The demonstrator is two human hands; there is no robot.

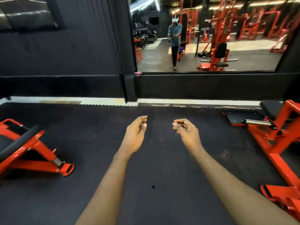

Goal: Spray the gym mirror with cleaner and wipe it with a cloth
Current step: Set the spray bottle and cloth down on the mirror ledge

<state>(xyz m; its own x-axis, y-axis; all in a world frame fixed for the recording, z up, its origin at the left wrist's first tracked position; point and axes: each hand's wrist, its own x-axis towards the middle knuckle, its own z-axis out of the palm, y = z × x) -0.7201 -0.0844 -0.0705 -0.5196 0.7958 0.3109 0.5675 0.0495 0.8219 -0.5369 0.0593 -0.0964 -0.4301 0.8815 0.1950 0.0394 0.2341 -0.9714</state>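
Gym: red weight benches [30, 153] on black rubber floor [155, 176], wall mirror [243, 51] (reflecting more red machines)

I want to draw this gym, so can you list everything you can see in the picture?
mirror: one, black frame, on the wall at upper right, showing red machines and the person's reflection
cloth: one, pink, on the ledge at the mirror's lower left corner
wall: one, black, left of the mirror
floor mat: one, black, covering the floor under the hands
bench: one, red with a black pad, on the floor at left
machine: one, red with a black pad and a silver bar, on the floor at right
left hand: one, held out over the mat, fingers loosely curled, holding nothing
right hand: one, held out over the mat, fingers loosely curled, holding nothing
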